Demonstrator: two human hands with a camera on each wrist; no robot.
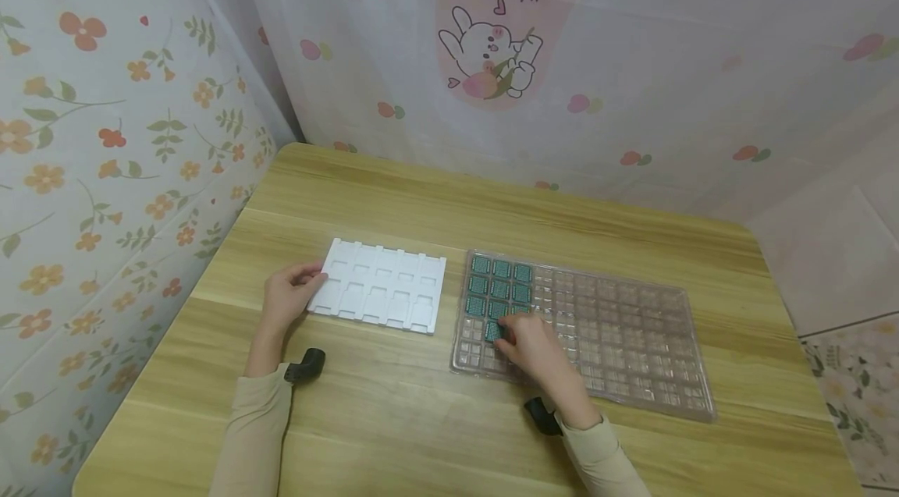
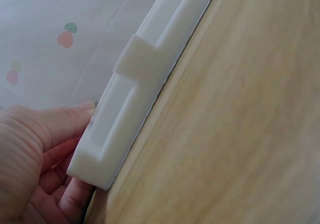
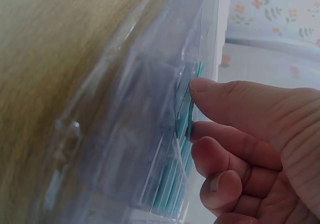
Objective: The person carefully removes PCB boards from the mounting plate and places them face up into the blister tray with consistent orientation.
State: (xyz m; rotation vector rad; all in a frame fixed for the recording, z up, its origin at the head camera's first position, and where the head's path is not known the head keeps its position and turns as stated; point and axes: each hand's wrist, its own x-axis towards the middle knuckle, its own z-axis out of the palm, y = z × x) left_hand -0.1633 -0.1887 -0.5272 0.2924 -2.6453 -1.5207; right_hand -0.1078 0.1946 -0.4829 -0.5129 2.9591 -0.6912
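My left hand (image 1: pixel 286 296) holds the left edge of a white plastic tray (image 1: pixel 374 311) with moulded recesses. In the left wrist view, the thumb lies on one side of the tray's corner and curled fingers on the other. To the right, my right hand (image 1: pixel 537 349) reaches over a clear plastic blister tray (image 1: pixel 632 349). Its thumb and a finger pinch the edges of a small green circuit board (image 1: pixel 493 331) at a compartment; the right wrist view shows this board (image 3: pixel 186 109) edge-on. Several similar green boards (image 1: pixel 500 289) fill compartments at the tray's left end.
Both trays lie on a wood-grain table (image 1: pixel 393 403), with a gap between them. A dark wrist device (image 1: pixel 306 366) is on the left wrist, another (image 1: pixel 542 417) on the right. Printed curtains (image 1: pixel 393 29) hang behind and to the left of the table.
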